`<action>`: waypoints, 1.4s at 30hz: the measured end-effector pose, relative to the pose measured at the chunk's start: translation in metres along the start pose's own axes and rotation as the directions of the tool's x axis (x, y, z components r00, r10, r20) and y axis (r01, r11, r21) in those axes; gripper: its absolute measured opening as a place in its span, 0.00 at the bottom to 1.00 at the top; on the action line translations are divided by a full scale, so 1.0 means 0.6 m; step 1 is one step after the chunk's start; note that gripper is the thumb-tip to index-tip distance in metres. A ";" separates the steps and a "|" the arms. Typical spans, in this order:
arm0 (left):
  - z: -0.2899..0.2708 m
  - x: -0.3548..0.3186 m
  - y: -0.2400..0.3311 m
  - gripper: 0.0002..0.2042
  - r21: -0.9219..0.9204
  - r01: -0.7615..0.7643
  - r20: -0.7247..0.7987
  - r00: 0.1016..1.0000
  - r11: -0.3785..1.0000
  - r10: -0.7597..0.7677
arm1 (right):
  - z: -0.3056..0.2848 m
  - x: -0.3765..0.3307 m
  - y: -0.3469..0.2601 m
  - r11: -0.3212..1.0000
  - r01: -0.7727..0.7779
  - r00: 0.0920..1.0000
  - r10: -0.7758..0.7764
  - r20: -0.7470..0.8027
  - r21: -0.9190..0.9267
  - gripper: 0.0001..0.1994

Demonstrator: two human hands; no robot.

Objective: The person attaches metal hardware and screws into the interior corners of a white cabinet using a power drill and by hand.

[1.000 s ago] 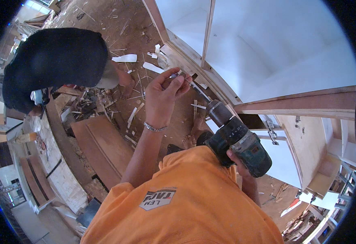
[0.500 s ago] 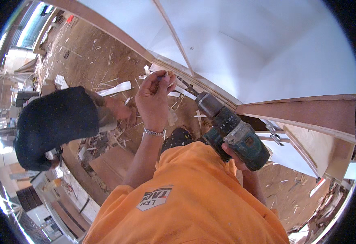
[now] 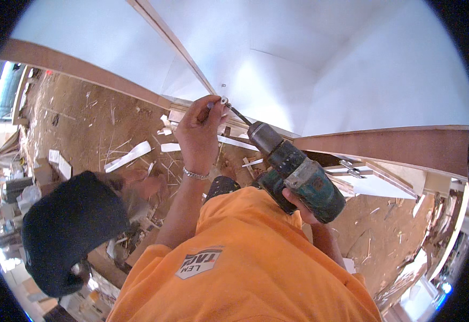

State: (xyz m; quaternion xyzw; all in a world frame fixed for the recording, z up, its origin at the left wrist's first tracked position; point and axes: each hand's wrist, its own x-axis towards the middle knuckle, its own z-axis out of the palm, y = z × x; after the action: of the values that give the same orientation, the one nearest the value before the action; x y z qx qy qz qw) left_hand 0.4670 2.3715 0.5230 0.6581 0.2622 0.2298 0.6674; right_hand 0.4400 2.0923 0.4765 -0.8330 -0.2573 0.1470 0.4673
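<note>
Nearest, an orange shirt (image 3: 245, 273) fills the lower middle of the view, with both forearms rising from it; the right hand (image 3: 304, 206) is wrapped tight round the handle of a teal and black cordless drill (image 3: 293, 172), fingers closed on the grip, only their tips showing under the body of the tool. The drill lies at a slant, its long axis running from lower right to upper left; the chuck leads, and the dark bit (image 3: 239, 114) points up and leftward toward the wooden frame edge (image 3: 191, 110).

Just beyond, the left hand (image 3: 202, 129), a metal bracelet (image 3: 196, 174) on its wrist, is raised to the tip of the bit; thumb and fingertips are pinched together on a small pale screw (image 3: 223, 100), holding it right at the bit's end, against the rail where the wood meets the white panel (image 3: 309, 70).

To the left, lower down, another person's head in a black cap (image 3: 68, 231) leans over the ground; past it the dirt floor (image 3: 84, 123) is strewn with white offcuts (image 3: 128, 156) and wood slivers. Farthest off, the white panel spreads across the top, split by a slim wooden strip (image 3: 170, 45); a broad brown beam (image 3: 390, 145) runs out to the right.
</note>
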 end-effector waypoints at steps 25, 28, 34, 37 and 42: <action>0.271 0.460 -0.376 0.14 -0.583 0.640 0.432 0.766 0.501 -0.476 | 0.033 0.441 0.323 0.334 -0.398 0.821 0.546 0.169 0.854 0.20; 0.313 0.549 -0.472 0.11 -0.642 0.605 0.415 0.791 0.471 -0.450 | 0.050 0.545 0.420 0.389 -0.409 0.837 0.521 0.169 0.825 0.20; 0.368 0.746 -0.625 0.08 -0.766 0.499 0.356 0.855 0.407 -0.377 | 0.096 0.752 0.583 0.392 -0.399 0.866 0.457 0.201 0.829 0.17; 0.404 0.821 -0.647 0.09 -0.810 0.413 0.304 0.903 0.416 -0.305 | 0.084 0.858 0.640 0.403 -0.367 0.904 0.367 0.219 0.839 0.16; 0.413 0.857 -0.660 0.10 -0.875 0.272 0.173 0.949 0.400 -0.265 | 0.054 0.938 0.684 0.429 -0.409 0.912 0.229 0.341 0.805 0.16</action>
State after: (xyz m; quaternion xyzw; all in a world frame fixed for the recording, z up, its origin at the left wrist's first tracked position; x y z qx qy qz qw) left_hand 1.0024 2.5076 0.1024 0.1600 0.2025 0.2204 0.9407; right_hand 1.0078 2.2568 0.1067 -0.5022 -0.0270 0.4157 0.7578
